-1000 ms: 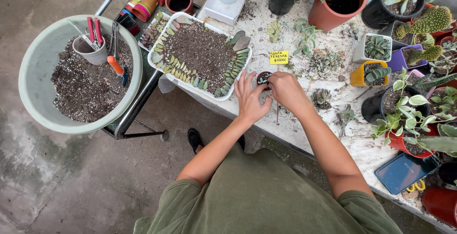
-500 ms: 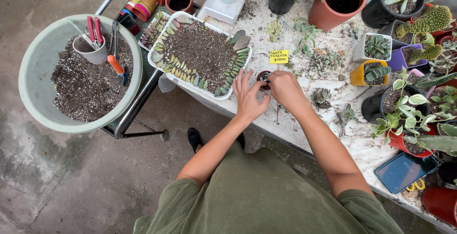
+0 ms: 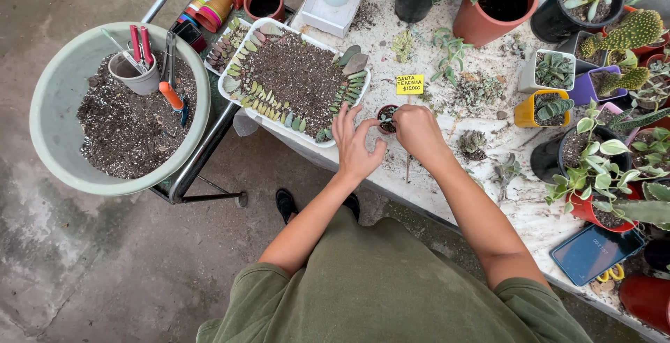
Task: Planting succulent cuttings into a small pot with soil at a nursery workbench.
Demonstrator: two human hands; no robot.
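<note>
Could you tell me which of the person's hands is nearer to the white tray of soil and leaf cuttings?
The left hand. Its fingers reach up beside the near corner of the white tray. The right hand is farther off, on the other side of the small dark pot.

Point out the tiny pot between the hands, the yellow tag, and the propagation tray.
tiny pot [image 3: 386, 117], head view, on its soil
yellow tag [image 3: 409, 84], head view, card centre
propagation tray [image 3: 241, 113], head view, white near rim

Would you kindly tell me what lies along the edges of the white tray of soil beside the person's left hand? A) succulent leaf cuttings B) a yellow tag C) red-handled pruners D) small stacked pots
A: rows of green and purplish leaf cuttings line the rim of the white tray, just beyond the left hand.
</note>
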